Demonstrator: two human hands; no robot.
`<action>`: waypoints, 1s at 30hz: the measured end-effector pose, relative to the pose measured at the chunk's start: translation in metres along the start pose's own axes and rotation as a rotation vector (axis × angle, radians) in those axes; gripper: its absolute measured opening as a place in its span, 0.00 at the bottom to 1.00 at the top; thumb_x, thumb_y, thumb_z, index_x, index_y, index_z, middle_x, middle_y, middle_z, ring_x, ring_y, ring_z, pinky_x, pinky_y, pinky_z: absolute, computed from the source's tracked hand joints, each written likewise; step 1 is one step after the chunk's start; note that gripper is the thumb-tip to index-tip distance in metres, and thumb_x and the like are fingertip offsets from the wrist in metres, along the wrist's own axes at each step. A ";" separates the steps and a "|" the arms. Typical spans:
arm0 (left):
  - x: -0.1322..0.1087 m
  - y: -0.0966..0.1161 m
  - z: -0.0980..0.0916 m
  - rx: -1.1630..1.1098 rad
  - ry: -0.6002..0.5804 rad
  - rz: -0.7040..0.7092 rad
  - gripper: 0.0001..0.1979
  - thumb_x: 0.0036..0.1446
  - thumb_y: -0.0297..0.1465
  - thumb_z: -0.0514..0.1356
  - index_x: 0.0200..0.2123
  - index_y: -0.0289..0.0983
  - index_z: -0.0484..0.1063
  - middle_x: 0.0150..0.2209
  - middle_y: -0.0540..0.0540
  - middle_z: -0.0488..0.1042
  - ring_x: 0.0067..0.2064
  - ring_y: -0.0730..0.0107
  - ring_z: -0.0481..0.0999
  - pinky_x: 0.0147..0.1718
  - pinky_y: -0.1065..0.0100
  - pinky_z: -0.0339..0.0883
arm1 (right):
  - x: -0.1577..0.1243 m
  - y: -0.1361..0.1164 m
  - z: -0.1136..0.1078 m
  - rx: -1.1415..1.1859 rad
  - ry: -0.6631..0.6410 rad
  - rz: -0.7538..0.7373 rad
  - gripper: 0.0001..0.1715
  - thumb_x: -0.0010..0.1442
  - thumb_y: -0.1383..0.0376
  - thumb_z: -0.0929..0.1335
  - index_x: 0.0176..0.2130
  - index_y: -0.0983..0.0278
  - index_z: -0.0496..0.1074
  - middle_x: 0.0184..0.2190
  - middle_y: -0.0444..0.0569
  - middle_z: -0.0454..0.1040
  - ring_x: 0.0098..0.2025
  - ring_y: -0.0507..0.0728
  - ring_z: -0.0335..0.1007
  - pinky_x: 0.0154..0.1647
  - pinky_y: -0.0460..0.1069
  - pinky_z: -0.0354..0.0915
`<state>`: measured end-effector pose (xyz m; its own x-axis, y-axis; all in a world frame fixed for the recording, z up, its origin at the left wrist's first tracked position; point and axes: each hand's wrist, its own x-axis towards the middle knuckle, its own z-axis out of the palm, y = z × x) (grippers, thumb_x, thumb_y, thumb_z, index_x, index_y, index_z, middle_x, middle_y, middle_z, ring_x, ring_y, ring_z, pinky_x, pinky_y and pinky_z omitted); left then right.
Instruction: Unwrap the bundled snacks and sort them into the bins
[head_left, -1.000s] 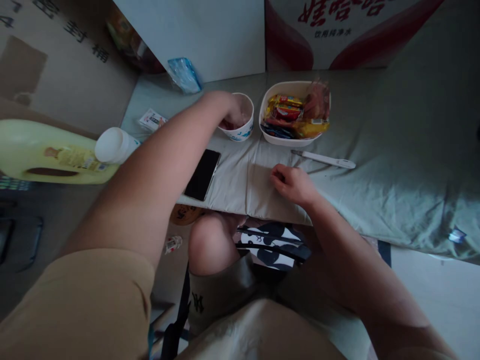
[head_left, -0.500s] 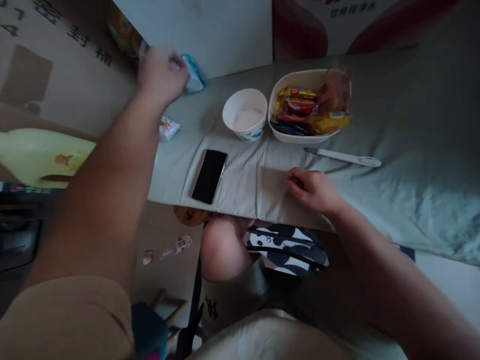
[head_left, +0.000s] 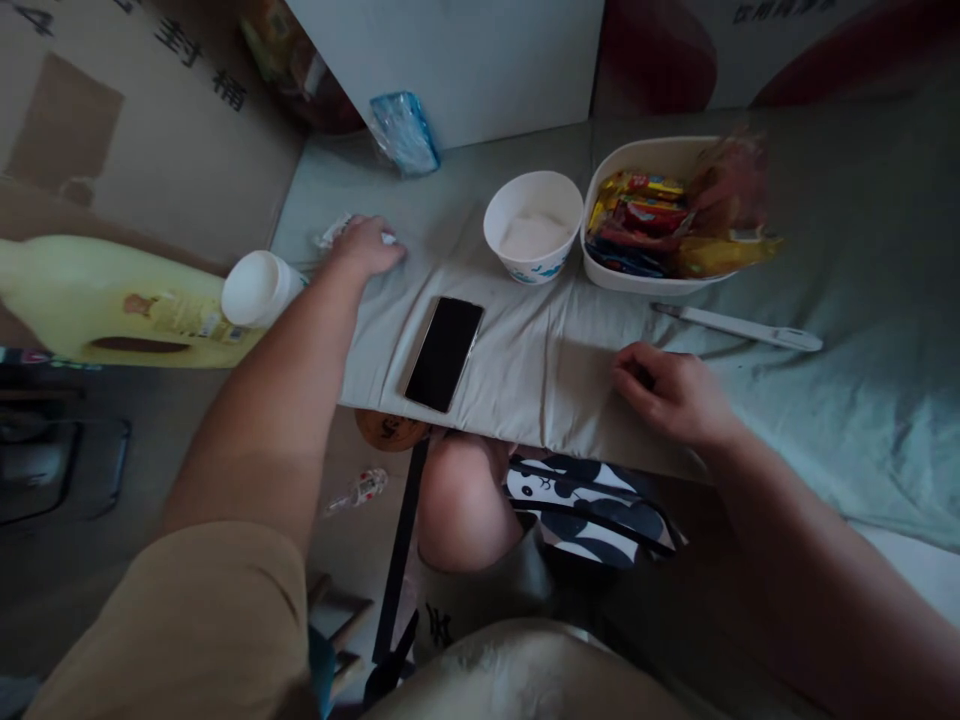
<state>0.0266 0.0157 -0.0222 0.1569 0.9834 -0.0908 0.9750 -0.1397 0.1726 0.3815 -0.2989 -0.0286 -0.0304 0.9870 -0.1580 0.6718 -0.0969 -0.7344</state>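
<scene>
My left hand [head_left: 369, 246] is over a small white packet [head_left: 330, 232] at the left of the cloth, its fingers closed on it. Parts of the packet show on both sides of the hand; the rest is covered. On the cloth near the front edge, my right hand [head_left: 671, 395] rests loosely curled with nothing visible in it. Beyond it lies a white-handled knife [head_left: 739, 327]. Between the hands are a dark-screened phone [head_left: 445, 353] and a white paper tub [head_left: 534, 228] with something white inside. A blue-and-clear tissue pack [head_left: 405, 133] leans against the white box.
A white basket [head_left: 660, 284] of wrapped snacks stands right of the tub. At the left are a yellow jug [head_left: 135, 300], a white cup [head_left: 259, 288] and a cardboard box [head_left: 187, 180]. A white box [head_left: 480, 70] stands at the back. My knee [head_left: 465, 505] is below the table edge.
My left hand has left the blue tissue pack and come down toward me onto the small white packet. The tissue pack now leans on the white box. My right hand stays curled on the cloth.
</scene>
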 end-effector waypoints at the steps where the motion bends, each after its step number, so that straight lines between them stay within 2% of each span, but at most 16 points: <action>1: -0.005 0.006 -0.004 0.017 -0.014 -0.012 0.28 0.50 0.48 0.74 0.43 0.32 0.74 0.44 0.44 0.77 0.50 0.65 0.69 0.60 0.57 0.64 | 0.000 0.000 0.000 0.000 -0.003 -0.006 0.13 0.62 0.56 0.63 0.35 0.60 0.71 0.22 0.46 0.71 0.23 0.54 0.62 0.29 0.49 0.56; 4: -0.027 0.019 -0.017 0.048 -0.017 -0.033 0.20 0.54 0.39 0.73 0.44 0.34 0.74 0.50 0.46 0.74 0.50 0.67 0.70 0.58 0.59 0.65 | 0.002 0.000 0.000 -0.004 -0.017 -0.022 0.12 0.62 0.57 0.63 0.35 0.60 0.72 0.23 0.46 0.72 0.24 0.54 0.63 0.30 0.49 0.56; 7: -0.049 0.028 -0.032 0.037 0.108 -0.080 0.16 0.55 0.25 0.68 0.47 0.37 0.72 0.54 0.44 0.72 0.51 0.63 0.73 0.58 0.57 0.66 | 0.002 0.001 0.000 -0.004 -0.021 -0.044 0.12 0.62 0.57 0.63 0.34 0.60 0.72 0.23 0.47 0.73 0.24 0.55 0.63 0.30 0.49 0.56; 9: -0.064 0.034 -0.043 -0.019 0.205 -0.127 0.18 0.54 0.21 0.64 0.48 0.37 0.70 0.54 0.42 0.74 0.53 0.61 0.74 0.59 0.55 0.67 | 0.001 0.001 -0.001 0.005 -0.025 -0.054 0.11 0.62 0.57 0.63 0.34 0.60 0.72 0.24 0.48 0.74 0.25 0.55 0.64 0.30 0.49 0.56; 11: -0.084 0.043 -0.057 -0.228 0.300 -0.180 0.19 0.52 0.22 0.62 0.47 0.39 0.66 0.56 0.42 0.75 0.54 0.62 0.75 0.56 0.57 0.71 | -0.002 0.001 -0.004 0.032 -0.031 -0.061 0.12 0.62 0.58 0.63 0.34 0.60 0.71 0.25 0.48 0.74 0.26 0.55 0.64 0.31 0.49 0.56; 13: -0.115 0.058 -0.074 -0.591 0.369 -0.203 0.22 0.48 0.24 0.61 0.47 0.41 0.62 0.59 0.45 0.75 0.54 0.65 0.76 0.48 0.61 0.76 | -0.006 0.000 -0.008 0.082 -0.032 -0.064 0.12 0.62 0.58 0.62 0.34 0.61 0.71 0.25 0.48 0.74 0.26 0.54 0.64 0.32 0.49 0.57; 15: -0.154 0.077 -0.088 -0.874 0.288 -0.176 0.24 0.43 0.29 0.63 0.45 0.45 0.57 0.60 0.51 0.75 0.53 0.62 0.77 0.36 0.64 0.76 | -0.009 0.000 -0.011 0.145 -0.009 -0.063 0.13 0.62 0.57 0.62 0.34 0.61 0.70 0.24 0.47 0.71 0.26 0.54 0.63 0.32 0.49 0.57; 17: -0.192 0.098 -0.094 -1.059 0.228 -0.078 0.26 0.39 0.30 0.64 0.40 0.45 0.55 0.53 0.53 0.78 0.49 0.63 0.77 0.30 0.68 0.72 | -0.012 0.000 -0.012 0.256 0.017 -0.049 0.13 0.62 0.55 0.63 0.35 0.61 0.70 0.23 0.45 0.69 0.26 0.53 0.62 0.31 0.49 0.58; 18: -0.207 0.110 -0.092 -1.116 0.187 -0.060 0.26 0.37 0.30 0.65 0.38 0.45 0.54 0.49 0.55 0.79 0.47 0.64 0.78 0.28 0.70 0.69 | -0.013 0.001 -0.012 0.351 0.025 -0.036 0.14 0.62 0.54 0.64 0.35 0.61 0.69 0.23 0.44 0.69 0.26 0.53 0.63 0.31 0.49 0.59; 20: -0.225 0.136 -0.074 -1.228 0.051 -0.061 0.26 0.36 0.31 0.65 0.37 0.45 0.53 0.45 0.55 0.79 0.42 0.65 0.78 0.25 0.70 0.68 | -0.014 0.001 -0.012 0.613 0.017 0.011 0.18 0.61 0.49 0.65 0.38 0.61 0.68 0.28 0.46 0.72 0.28 0.54 0.67 0.31 0.48 0.62; 23: -0.229 0.178 -0.024 -1.397 -0.235 -0.038 0.28 0.35 0.34 0.69 0.38 0.45 0.56 0.43 0.53 0.78 0.34 0.67 0.75 0.19 0.72 0.63 | -0.016 0.002 -0.011 0.932 0.023 0.087 0.29 0.61 0.39 0.63 0.45 0.60 0.67 0.38 0.51 0.76 0.35 0.57 0.74 0.32 0.50 0.69; 25: -0.224 0.206 0.012 -1.495 -0.329 -0.060 0.28 0.38 0.36 0.70 0.40 0.46 0.58 0.45 0.52 0.77 0.33 0.69 0.74 0.19 0.73 0.61 | -0.018 0.004 -0.012 0.971 0.063 0.117 0.34 0.61 0.36 0.60 0.49 0.59 0.68 0.41 0.52 0.76 0.39 0.60 0.76 0.33 0.52 0.71; 27: -0.221 0.227 0.040 -1.574 -0.375 -0.073 0.30 0.39 0.38 0.72 0.42 0.47 0.60 0.47 0.52 0.77 0.35 0.69 0.74 0.22 0.73 0.64 | -0.019 0.010 -0.013 0.937 0.137 0.166 0.33 0.62 0.37 0.61 0.51 0.57 0.69 0.41 0.51 0.76 0.40 0.61 0.76 0.33 0.53 0.72; 30: -0.221 0.239 0.059 -1.599 -0.497 0.018 0.32 0.41 0.41 0.76 0.48 0.47 0.67 0.44 0.51 0.76 0.38 0.68 0.74 0.31 0.69 0.72 | -0.019 0.020 -0.019 0.861 0.285 0.272 0.23 0.60 0.45 0.67 0.45 0.58 0.71 0.37 0.50 0.75 0.37 0.59 0.73 0.31 0.52 0.69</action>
<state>0.2340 -0.2421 -0.0184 0.5013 0.8098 -0.3048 -0.1081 0.4081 0.9065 0.4096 -0.3171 -0.0279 0.3051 0.8997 -0.3122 -0.1512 -0.2779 -0.9486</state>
